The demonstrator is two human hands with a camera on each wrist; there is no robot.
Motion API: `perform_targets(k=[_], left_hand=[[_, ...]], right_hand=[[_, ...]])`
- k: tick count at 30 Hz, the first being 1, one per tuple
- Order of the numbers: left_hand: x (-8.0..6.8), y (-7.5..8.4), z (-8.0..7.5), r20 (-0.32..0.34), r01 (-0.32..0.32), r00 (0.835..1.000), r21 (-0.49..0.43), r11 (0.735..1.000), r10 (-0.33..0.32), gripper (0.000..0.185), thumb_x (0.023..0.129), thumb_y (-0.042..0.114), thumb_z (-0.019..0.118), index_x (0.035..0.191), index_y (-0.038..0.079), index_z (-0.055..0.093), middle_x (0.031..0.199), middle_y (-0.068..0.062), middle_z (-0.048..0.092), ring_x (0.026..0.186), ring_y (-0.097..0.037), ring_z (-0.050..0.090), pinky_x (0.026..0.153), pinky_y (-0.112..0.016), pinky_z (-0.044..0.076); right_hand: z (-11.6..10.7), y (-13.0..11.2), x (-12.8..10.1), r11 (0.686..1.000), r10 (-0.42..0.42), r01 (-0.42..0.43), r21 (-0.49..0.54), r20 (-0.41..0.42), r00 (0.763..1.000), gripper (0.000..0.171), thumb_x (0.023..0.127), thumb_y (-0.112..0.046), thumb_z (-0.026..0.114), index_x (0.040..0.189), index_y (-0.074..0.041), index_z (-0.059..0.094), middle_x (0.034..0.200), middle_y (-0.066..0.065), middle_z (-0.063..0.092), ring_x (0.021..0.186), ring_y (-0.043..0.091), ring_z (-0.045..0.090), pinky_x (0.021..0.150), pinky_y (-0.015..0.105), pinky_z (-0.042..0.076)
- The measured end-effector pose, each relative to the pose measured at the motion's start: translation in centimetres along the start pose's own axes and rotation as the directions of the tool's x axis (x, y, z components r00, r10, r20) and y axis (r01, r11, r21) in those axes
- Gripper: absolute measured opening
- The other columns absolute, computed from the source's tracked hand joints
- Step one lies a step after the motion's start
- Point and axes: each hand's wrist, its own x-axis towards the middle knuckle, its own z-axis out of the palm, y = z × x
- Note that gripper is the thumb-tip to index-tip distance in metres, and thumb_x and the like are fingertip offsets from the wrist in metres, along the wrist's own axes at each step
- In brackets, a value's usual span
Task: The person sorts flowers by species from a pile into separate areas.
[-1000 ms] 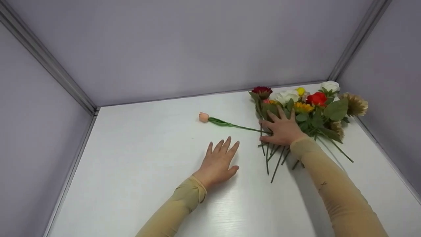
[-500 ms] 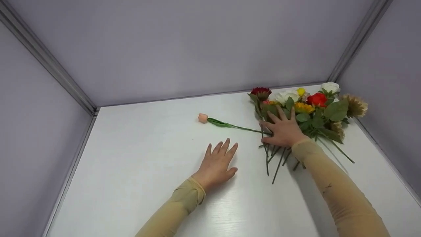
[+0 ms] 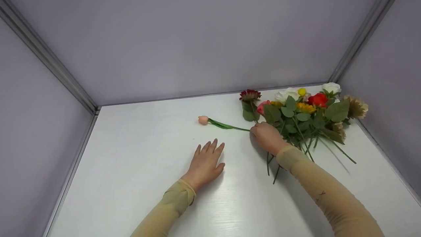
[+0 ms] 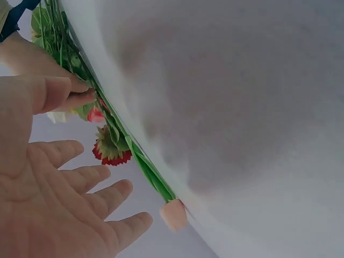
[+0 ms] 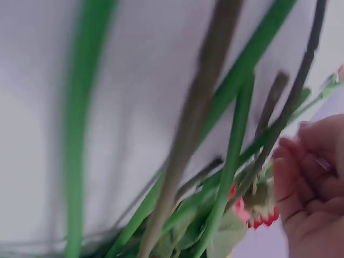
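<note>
Right hand (image 3: pixel 267 136) has its fingers curled, pinching the dark red flower (image 3: pixel 250 95) by its stem; peach tulip (image 3: pixel 203 120) lies to its left, stem running to that hand. Flower pile (image 3: pixel 303 117) just right. Left hand (image 3: pixel 204 164) is nearer the person, fingers spread, over the white table (image 3: pixel 131 158).

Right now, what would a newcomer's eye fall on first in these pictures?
Probably the big leafy heap of multicoloured flowers on the right of the white tabletop. Next, the dark red many-petalled bloom at the heap's left edge, then the peach tulip with green leaves lying farther left, head pointing away from the heap.
</note>
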Motion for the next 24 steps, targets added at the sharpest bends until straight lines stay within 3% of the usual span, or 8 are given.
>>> perform_targets(k=[8, 15, 18, 22, 24], left_hand=[[-0.42, -0.59, -0.06, 0.01, 0.005, 1.0, -0.021, 1.0, -0.004, 0.063, 0.102, 0.035, 0.063, 0.157, 0.012, 0.042, 0.161, -0.016, 0.037, 0.147, -0.036, 0.035, 0.119, -0.059, 0.026], [-0.23, -0.45, -0.05, 0.019, -0.01, 1.0, -0.048, 0.999, 0.011, 0.061, 0.102, 0.035, 0.062, 0.156, 0.012, 0.044, 0.162, -0.016, 0.036, 0.147, -0.036, 0.035, 0.119, -0.058, 0.027], [-0.24, -0.33, -0.07, 0.026, -0.018, 0.999, -0.057, 0.998, 0.019, 0.06, 0.103, 0.035, 0.061, 0.156, 0.012, 0.044, 0.162, -0.016, 0.036, 0.148, -0.036, 0.035, 0.119, -0.057, 0.028], [-0.24, -0.31, -0.03, 0.02, -0.026, 0.999, -0.063, 0.998, 0.027, 0.059, 0.103, 0.034, 0.061, 0.155, 0.011, 0.045, 0.162, -0.015, 0.036, 0.147, -0.035, 0.035, 0.118, -0.057, 0.029], [-0.21, -0.31, 0.0, 0.01, -0.031, 0.999, -0.062, 0.998, 0.032, 0.058, 0.103, 0.034, 0.061, 0.154, 0.011, 0.047, 0.161, -0.015, 0.037, 0.147, -0.034, 0.036, 0.118, -0.056, 0.03]], right_hand=[[0.06, -0.58, 0.44, 0.987, 0.087, -0.084, -0.138, 0.016, 0.996, 0.012, 0.095, 0.009, 0.061, 0.086, 0.006, 0.068, 0.082, 0.021, 0.065, 0.078, 0.038, 0.065, 0.067, 0.049, 0.058], [-0.01, -0.67, 0.83, 0.965, 0.073, -0.046, -0.257, 0.098, 0.992, 0.008, 0.096, 0.006, 0.062, 0.089, 0.008, 0.065, 0.08, 0.022, 0.064, 0.076, 0.037, 0.065, 0.064, 0.048, 0.059], [0.36, -0.55, 0.78, 0.97, 0.035, -0.009, -0.243, 0.1, 0.994, 0.008, 0.097, 0.003, 0.061, 0.092, 0.008, 0.064, 0.082, 0.022, 0.064, 0.079, 0.037, 0.064, 0.069, 0.048, 0.058], [0.62, -0.65, 0.69, 0.991, 0.007, 0.003, -0.13, 0.083, 0.997, 0.007, 0.097, -0.001, 0.063, 0.095, 0.005, 0.063, 0.086, 0.02, 0.064, 0.084, 0.037, 0.063, 0.077, 0.049, 0.055], [0.47, -0.89, 0.7, 0.997, 0.011, -0.005, -0.077, 0.076, 0.997, 0.006, 0.095, -0.002, 0.065, 0.093, 0.002, 0.062, 0.083, 0.018, 0.064, 0.082, 0.036, 0.063, 0.074, 0.049, 0.055]])
